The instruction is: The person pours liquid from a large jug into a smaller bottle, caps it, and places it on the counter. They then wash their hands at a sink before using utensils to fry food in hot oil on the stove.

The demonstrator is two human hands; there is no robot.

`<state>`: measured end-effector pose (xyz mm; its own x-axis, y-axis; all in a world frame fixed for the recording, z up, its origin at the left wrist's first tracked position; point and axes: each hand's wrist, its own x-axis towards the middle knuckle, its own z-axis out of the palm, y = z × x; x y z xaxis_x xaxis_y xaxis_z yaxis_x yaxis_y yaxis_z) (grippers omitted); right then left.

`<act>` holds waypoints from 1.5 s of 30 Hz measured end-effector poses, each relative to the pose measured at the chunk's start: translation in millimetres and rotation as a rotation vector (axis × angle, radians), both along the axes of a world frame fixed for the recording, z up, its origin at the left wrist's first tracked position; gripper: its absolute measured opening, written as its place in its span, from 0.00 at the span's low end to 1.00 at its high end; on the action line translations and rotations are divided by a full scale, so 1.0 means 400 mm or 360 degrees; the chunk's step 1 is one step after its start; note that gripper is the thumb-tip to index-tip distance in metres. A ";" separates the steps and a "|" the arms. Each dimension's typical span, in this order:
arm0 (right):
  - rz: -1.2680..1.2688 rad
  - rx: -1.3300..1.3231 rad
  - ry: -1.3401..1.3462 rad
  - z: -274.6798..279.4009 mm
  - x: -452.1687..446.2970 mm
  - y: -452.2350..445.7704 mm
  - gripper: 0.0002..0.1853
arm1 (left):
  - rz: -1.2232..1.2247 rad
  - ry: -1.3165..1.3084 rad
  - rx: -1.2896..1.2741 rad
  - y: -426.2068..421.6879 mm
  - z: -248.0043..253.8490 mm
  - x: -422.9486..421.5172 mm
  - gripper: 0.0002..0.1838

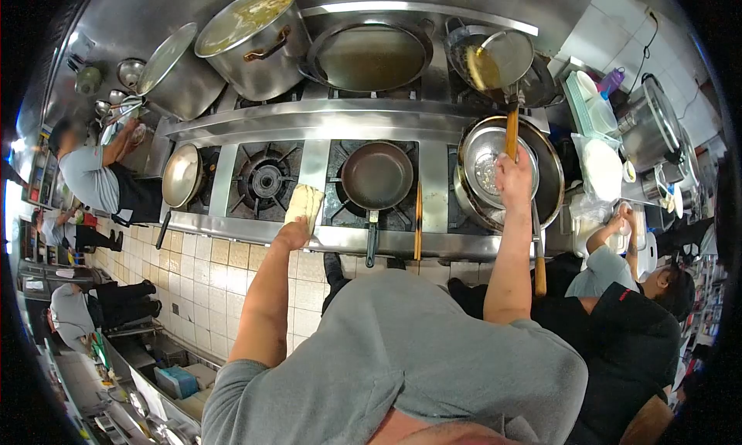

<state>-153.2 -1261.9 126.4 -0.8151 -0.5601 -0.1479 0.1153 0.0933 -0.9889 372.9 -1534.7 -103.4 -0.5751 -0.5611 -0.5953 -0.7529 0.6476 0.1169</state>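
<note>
My right hand is closed round the wooden handle of a round strainer, whose mesh is over a wok on the back row at the right. Something yellow shows at the mesh. Below that hand lies a metal bowl inside a large dark-rimmed pan. My left hand is closed on a folded pale cloth at the stove's front edge. Between my hands sit a dark frying pan and a pair of long wooden sticks.
Large pots and a wide pan of liquid stand at the back. A steel pan and a bare burner are left. One co-worker works far left, another close by on the right.
</note>
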 end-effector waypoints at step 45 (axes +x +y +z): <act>0.0217 -0.0321 -0.0104 0.004 0.013 -0.010 0.24 | -0.0330 0.0143 -0.0229 0.043 0.110 -0.036 0.19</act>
